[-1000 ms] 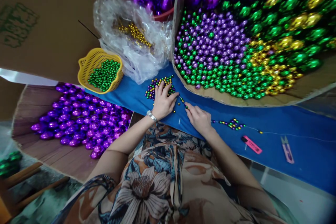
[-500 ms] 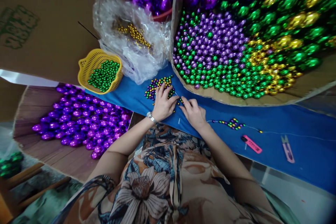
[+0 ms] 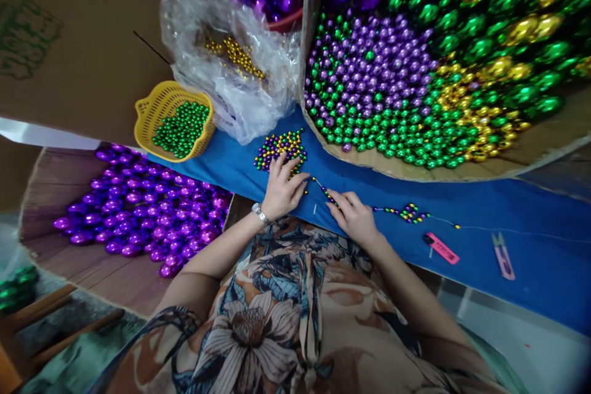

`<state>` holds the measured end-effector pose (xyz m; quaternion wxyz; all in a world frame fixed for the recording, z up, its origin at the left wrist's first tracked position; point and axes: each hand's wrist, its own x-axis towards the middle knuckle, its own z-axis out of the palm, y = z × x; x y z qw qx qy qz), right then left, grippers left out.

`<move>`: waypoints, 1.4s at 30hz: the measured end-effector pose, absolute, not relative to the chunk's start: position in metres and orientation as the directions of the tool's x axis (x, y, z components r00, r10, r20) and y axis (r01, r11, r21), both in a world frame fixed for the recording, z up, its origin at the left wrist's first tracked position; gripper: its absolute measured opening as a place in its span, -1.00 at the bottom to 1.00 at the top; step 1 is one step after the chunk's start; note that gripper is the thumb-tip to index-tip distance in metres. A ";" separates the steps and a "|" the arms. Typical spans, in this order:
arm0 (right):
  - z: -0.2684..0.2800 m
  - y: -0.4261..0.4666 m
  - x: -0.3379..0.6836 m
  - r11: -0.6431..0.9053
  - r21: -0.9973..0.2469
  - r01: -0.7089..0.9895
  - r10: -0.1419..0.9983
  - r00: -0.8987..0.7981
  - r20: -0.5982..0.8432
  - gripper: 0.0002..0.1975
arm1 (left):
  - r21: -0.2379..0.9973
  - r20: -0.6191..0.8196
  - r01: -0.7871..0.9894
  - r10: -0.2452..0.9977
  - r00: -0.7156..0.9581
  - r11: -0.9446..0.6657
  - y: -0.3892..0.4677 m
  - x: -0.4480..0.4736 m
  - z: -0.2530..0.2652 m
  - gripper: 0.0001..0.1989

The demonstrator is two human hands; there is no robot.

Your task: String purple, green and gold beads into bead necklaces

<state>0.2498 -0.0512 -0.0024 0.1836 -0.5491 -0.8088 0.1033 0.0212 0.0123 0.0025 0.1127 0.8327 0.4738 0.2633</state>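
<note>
My right hand (image 3: pixel 353 215) pinches a thin needle (image 3: pixel 317 183) with small purple, green and gold beads on it. One gold bead (image 3: pixel 314 179) sits near the needle's tip. My left hand (image 3: pixel 284 191), a watch on its wrist, has its fingers apart at the near edge of a loose pile of small mixed beads (image 3: pixel 274 148). Its thumb and forefinger are close to the needle tip; whether a bead lies between them is hidden. From beyond my right hand a thread with a strung bead cluster (image 3: pixel 410 214) runs rightward over the blue cloth (image 3: pixel 369 188).
A yellow basket (image 3: pixel 143 126) of green beads and a clear plastic bag (image 3: pixel 249 108) with gold beads lie left. A cardboard box (image 3: pixel 462 173) of beads stands behind. Pink-handled snips (image 3: pixel 504 258) and a pink-and-black object (image 3: pixel 442 249) lie right. Large purple beads (image 3: pixel 138 206) fill a box left.
My right hand has drawn back to the right and nearer my body, leaving more of the beaded needle in sight. The left hand has shifted slightly left and away from it.
</note>
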 end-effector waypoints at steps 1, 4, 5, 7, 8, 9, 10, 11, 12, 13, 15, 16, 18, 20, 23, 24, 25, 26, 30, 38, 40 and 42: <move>-0.002 -0.053 0.250 0.377 -0.367 0.850 0.926 -0.334 0.176 -0.65 | 0.422 0.328 0.734 0.844 0.424 -0.532 0.011 0.022 0.003 -0.77; -0.002 -0.054 0.250 0.373 -0.349 0.859 0.928 -0.340 0.153 -0.65 | 0.384 0.303 0.750 0.841 0.448 -0.538 0.010 0.025 0.002 -0.74; -0.002 -0.054 0.250 0.370 -0.340 0.864 0.929 -0.340 0.146 -0.65 | 0.379 0.291 0.756 0.844 0.451 -0.534 0.010 0.026 0.002 -0.74; -0.002 -0.053 0.249 0.367 -0.318 0.874 0.930 -0.341 0.137 -0.64 | 0.379 0.266 0.764 0.852 0.450 -0.522 0.010 0.027 0.001 -0.75; -0.002 -0.053 0.248 0.366 -0.304 0.880 0.931 -0.341 0.134 -0.64 | 0.384 0.256 0.764 0.855 0.451 -0.518 0.009 0.027 0.001 -0.75; -0.002 -0.052 0.247 0.363 -0.289 0.886 0.932 -0.339 0.129 -0.64 | 0.391 0.249 0.761 0.856 0.454 -0.517 0.009 0.028 0.001 -0.76; -0.002 -0.051 0.245 0.357 -0.273 0.893 0.934 -0.337 0.120 -0.63 | 0.398 0.242 0.758 0.856 0.457 -0.517 0.009 0.028 0.001 -0.76; -0.002 -0.050 0.243 0.351 -0.258 0.900 0.936 -0.335 0.107 -0.62 | 0.404 0.235 0.755 0.857 0.459 -0.515 0.008 0.027 0.001 -0.76; -0.003 -0.049 0.241 0.346 -0.244 0.906 0.938 -0.332 0.095 -0.61 | 0.409 0.230 0.755 0.859 0.458 -0.512 0.008 0.027 0.002 -0.75; -0.003 -0.048 0.239 0.342 -0.232 0.911 0.940 -0.331 0.086 -0.60 | 0.411 0.224 0.757 0.861 0.456 -0.508 0.007 0.026 0.002 -0.75; -0.003 -0.045 0.236 0.341 -0.214 0.915 0.940 -0.331 0.084 -0.60 | 0.410 0.222 0.763 0.866 0.448 -0.500 0.006 0.024 0.003 -0.74; -0.004 -0.043 0.235 0.345 -0.208 0.915 0.938 -0.333 0.092 -0.60 | 0.408 0.226 0.764 0.866 0.446 -0.500 0.005 0.024 0.003 -0.74; -0.004 -0.041 0.233 0.355 -0.199 0.914 0.934 -0.338 0.113 -0.61 | 0.402 0.237 0.761 0.861 0.450 -0.508 0.003 0.022 0.004 -0.74; -0.004 -0.039 0.233 0.365 -0.205 0.908 0.930 -0.345 0.125 -0.61 | 0.400 0.246 0.752 0.852 0.462 -0.523 0.000 0.021 0.005 -0.75; -0.005 -0.039 0.233 0.375 -0.246 0.894 0.927 -0.353 0.130 -0.62 | 0.410 0.267 0.738 0.844 0.465 -0.536 -0.002 0.017 0.007 -0.76; -0.005 -0.039 0.233 0.378 -0.264 0.887 0.925 -0.355 0.132 -0.62 | 0.416 0.280 0.740 0.849 0.449 -0.528 -0.003 0.015 0.008 -0.76; -0.006 -0.039 0.233 0.383 -0.281 0.880 0.923 -0.359 0.135 -0.62 | 0.425 0.293 0.746 0.857 0.423 -0.513 -0.002 0.013 0.008 -0.77; -0.006 -0.039 0.233 0.390 -0.295 0.872 0.921 -0.365 0.138 -0.62 | 0.435 0.303 0.754 0.869 0.392 -0.492 -0.001 0.010 0.008 -0.78; -0.006 -0.039 0.232 0.432 -0.322 0.842 0.902 -0.406 0.149 -0.63 | 0.469 0.286 0.779 0.906 0.312 -0.417 0.002 0.002 0.006 -0.79; -0.003 -0.032 0.231 0.464 -0.321 0.825 0.885 -0.445 0.137 -0.63 | 0.434 0.283 0.792 0.900 0.332 -0.429 0.000 0.002 0.003 -0.78; -0.003 -0.032 0.232 0.473 -0.329 0.818 0.880 -0.457 0.129 -0.63 | 0.440 0.263 0.797 0.908 0.326 -0.413 0.001 0.001 0.002 -0.78; -0.002 -0.031 0.232 0.482 -0.328 0.812 0.875 -0.465 0.136 -0.64 | 0.445 0.246 0.801 0.915 0.320 -0.400 0.001 0.001 0.002 -0.78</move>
